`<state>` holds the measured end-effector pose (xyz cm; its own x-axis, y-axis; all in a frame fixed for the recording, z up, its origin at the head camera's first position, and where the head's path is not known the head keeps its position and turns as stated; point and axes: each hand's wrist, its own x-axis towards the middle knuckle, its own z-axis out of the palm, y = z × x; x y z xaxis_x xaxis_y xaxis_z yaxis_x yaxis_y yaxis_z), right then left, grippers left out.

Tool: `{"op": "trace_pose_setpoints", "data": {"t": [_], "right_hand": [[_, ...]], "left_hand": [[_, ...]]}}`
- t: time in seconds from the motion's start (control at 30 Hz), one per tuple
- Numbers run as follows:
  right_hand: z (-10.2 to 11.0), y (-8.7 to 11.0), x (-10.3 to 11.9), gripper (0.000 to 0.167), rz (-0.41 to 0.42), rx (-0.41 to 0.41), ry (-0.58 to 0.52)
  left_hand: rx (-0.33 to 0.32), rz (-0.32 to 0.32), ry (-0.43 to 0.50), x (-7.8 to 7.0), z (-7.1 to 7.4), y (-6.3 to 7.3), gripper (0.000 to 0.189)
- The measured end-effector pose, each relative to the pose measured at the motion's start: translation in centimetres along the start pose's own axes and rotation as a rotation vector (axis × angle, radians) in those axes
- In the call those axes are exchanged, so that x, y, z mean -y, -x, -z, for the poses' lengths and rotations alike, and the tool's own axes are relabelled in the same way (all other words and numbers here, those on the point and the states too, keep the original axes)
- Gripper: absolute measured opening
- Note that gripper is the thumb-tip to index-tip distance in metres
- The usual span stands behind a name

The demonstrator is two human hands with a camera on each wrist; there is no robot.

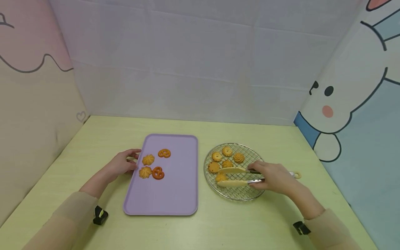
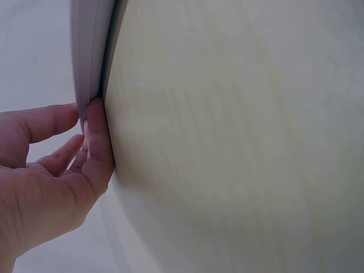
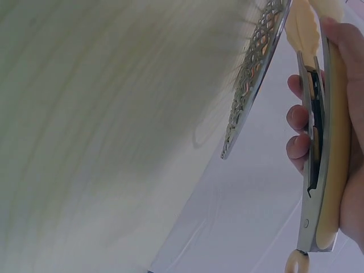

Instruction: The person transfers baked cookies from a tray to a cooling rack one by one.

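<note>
Tongs, cream-tipped metal, gripped by fingers of right hand; ridged cookies on round wire-mesh rack toward surface's right edge; left hand's fingers pinch smooth lilac tray.

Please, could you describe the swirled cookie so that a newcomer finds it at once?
On the table, right of the purple tray, lies a round wire rack. The swirled cookie is the rightmost one visible on it, beyond the tongs. Coiled ridges set it apart from its neighbours.
</note>
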<state>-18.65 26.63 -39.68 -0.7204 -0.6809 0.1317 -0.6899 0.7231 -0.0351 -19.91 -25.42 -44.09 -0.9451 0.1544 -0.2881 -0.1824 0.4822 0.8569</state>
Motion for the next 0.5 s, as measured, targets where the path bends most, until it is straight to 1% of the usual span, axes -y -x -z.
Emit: {"op": "trace_pose_setpoints", "data": {"t": [0.3, 0.5], "right_hand": [[-0.03, -0.13, 0.04, 0.048, -0.007, 0.021, -0.013], [0.17, -0.01, 0.06, 0.052, -0.041, 0.054, -0.029]], "left_hand": [[-0.003, 0.005, -0.008, -0.27, -0.06, 0.2, 0.066], [-0.003, 0.01, -0.014, -0.45, -0.09, 0.29, 0.066]]}}
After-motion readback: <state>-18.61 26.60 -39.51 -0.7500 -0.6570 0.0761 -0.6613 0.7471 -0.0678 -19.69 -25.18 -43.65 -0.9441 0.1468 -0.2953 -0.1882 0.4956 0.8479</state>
